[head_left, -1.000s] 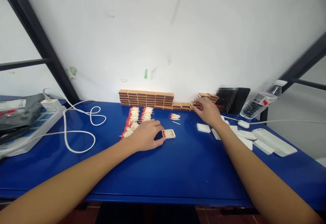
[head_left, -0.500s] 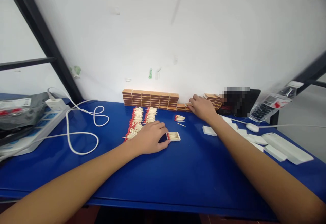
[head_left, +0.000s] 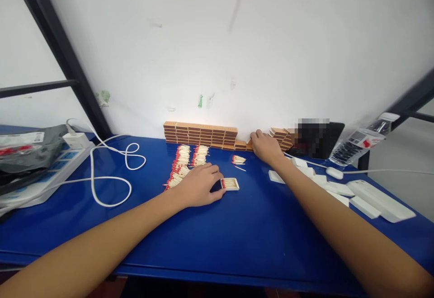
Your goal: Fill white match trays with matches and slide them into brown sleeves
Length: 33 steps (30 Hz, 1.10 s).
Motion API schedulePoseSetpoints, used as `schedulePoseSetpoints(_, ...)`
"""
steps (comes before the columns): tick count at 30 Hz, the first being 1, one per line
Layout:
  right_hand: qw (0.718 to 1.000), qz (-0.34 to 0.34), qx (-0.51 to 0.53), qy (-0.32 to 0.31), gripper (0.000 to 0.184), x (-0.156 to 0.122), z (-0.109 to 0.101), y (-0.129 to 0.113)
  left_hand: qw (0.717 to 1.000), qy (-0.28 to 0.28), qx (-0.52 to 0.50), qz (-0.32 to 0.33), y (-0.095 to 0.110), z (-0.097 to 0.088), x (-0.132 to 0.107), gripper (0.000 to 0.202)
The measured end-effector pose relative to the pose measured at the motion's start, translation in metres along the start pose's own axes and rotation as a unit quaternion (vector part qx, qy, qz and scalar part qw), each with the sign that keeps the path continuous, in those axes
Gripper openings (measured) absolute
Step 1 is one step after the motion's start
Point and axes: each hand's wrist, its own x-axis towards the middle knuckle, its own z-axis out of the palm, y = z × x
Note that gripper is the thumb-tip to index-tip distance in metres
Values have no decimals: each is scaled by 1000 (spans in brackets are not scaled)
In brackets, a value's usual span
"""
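A small white matchbox tray [head_left: 233,188] full of red-tipped matches lies on the blue table. My left hand [head_left: 201,185] rests on the table with its thumb and fingers closed at the tray's left end. Beneath and behind that hand are heaps of loose matches [head_left: 200,155]. My right hand [head_left: 266,146] reaches to the wall, its fingers curled over a brown matchbox [head_left: 249,145] in the low row there; its fingertips are partly hidden. Between the hands is a smaller pile of matches [head_left: 239,159], with a single match [head_left: 240,168] in front.
Stacked matchboxes [head_left: 200,134] line the wall; more boxes [head_left: 283,139] lean at right. White trays [head_left: 334,187], a white power strip [head_left: 379,201], a water bottle [head_left: 364,139] and a black object [head_left: 334,139] lie right. A looped white cable [head_left: 111,205] and grey bag [head_left: 44,153] lie left.
My right hand has shifted slightly left and down along the low matchbox row. My left hand stays at the tray. The whole view has tilted slightly.
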Motion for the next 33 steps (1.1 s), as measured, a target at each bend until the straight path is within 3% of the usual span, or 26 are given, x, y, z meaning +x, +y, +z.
schedulePoseSetpoints(8, 999, -2, 35, 4, 27, -4, -11, 6, 1000, -5, -4, -7, -2, 1, 0, 30)
schedulePoseSetpoints(11, 997, -1, 70, 38, 23, -20, -27, 13, 1000, 7, -8, -16, -2, 0, 1, 26)
schedulePoseSetpoints(14, 980, -14, 191, 58, 13, -46, -41, 22, 999, 37, -5, -22, -2, -1, 2, 22)
schedulePoseSetpoints(17, 948, -55, 310, -35, 22, -70, -49, 26, 997, 79, 10, -22, -3, -1, 3, 22)
schedulePoseSetpoints(22, 898, -51, 388, -201, 34, -87, -54, 25, 993, 114, 21, -24, -6, -2, 2, 25)
schedulePoseSetpoints(24, 887, -44, 404, -221, 46, -88, -53, 27, 994, 110, 20, -17, -6, -2, 2, 25)
schedulePoseSetpoints(27, 900, -27, 375, -221, 57, -89, -51, 32, 994, 103, 17, -18, -6, -1, 1, 24)
schedulePoseSetpoints(30, 904, -38, 354, -236, 45, -90, -53, 29, 995, 97, 15, -27, -4, 0, 2, 24)
schedulePoseSetpoints(33, 897, -61, 384, -208, 38, -90, -60, 15, 995, 97, 15, -29, -3, 0, 2, 24)
